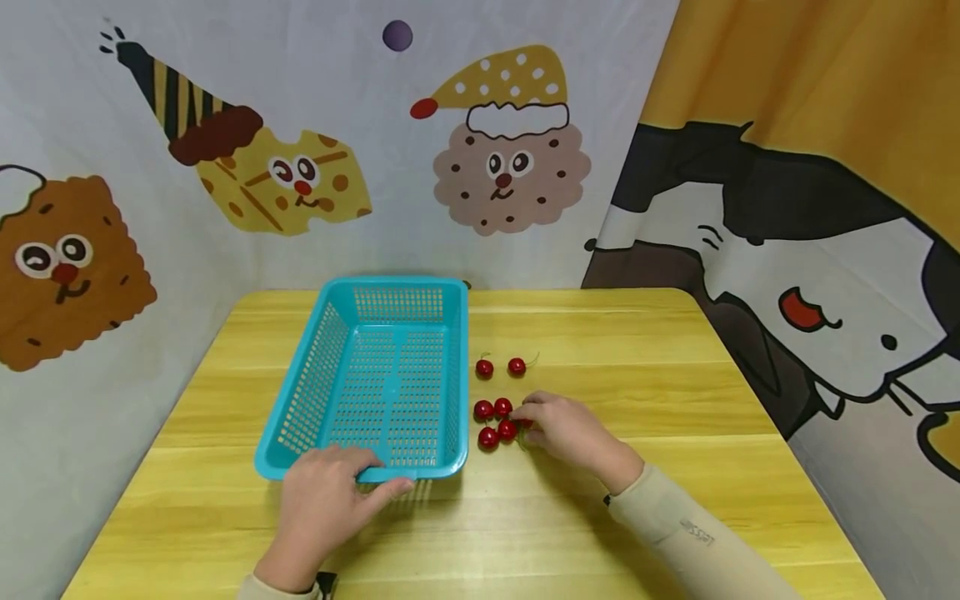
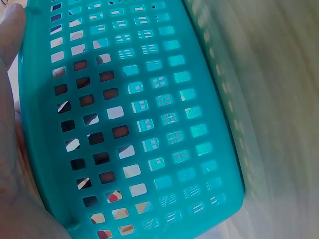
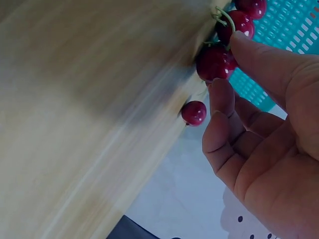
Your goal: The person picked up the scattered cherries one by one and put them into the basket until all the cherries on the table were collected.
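One cherry, right hand narrowly pinching it

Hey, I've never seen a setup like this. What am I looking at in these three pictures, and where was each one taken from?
There's no machine here, just a person working bare-handed. The wide picture comes from a camera worn on the head. The close-up of blue holes is from the left wrist; the close-up of fingers and fruit is from the right wrist. On the table are a blue basket and, beside it, red cherries. The left hand has its grip on the basket's near rim. The right hand has its grip around one cherry.
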Tool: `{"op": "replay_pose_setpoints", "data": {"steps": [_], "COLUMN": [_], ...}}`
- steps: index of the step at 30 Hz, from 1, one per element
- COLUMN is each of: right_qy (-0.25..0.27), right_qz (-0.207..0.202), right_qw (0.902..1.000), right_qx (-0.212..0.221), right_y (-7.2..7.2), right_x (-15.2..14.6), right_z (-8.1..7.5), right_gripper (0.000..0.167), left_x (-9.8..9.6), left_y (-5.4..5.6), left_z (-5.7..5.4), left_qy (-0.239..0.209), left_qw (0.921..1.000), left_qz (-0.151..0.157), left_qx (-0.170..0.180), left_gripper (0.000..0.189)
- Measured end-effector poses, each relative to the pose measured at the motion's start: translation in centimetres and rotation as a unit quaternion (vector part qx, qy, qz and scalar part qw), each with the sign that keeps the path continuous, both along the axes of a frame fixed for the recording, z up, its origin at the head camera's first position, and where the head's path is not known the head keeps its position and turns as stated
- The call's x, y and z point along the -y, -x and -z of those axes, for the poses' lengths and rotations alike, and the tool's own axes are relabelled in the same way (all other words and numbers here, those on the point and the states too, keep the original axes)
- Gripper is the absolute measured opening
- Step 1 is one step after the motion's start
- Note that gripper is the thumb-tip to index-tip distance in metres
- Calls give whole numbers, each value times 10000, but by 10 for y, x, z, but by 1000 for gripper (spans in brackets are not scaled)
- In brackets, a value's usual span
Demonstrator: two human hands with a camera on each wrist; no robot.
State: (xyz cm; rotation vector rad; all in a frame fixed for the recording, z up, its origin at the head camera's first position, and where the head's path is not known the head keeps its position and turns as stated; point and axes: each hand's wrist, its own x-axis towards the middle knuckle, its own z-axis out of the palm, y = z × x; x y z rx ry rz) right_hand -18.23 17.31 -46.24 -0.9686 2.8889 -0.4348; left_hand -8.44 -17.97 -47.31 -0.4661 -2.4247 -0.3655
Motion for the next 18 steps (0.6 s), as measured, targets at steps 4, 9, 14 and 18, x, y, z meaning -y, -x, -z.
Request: {"op": "replay_pose_setpoints", "data": {"steps": [4,9,14,18], "right_qy": [24,134,155,77], "right_qz": [-47,-63,12,190], "right_qw": [9999,9998,9999,9996], "right_qx": [-127,-137,-3,-210], "right_y": [1,2,6,14], "right_x": [0,-3,-8,-10], "right_z": [5,10,10,-9], "right_gripper": [32,29,27,28], "left_x": [-1,-1,-1,-1], "left_y": [0,0,1,1], "left_z": [0,0,-1,0], "left_qy": [11,2,51,58], "left_qw": [10000,10000,9999,9999], "left_qz": [-48,-62,-102,-105], "left_qx": [-15,-45,14,22], "left_gripper": [67,66,65,63]}}
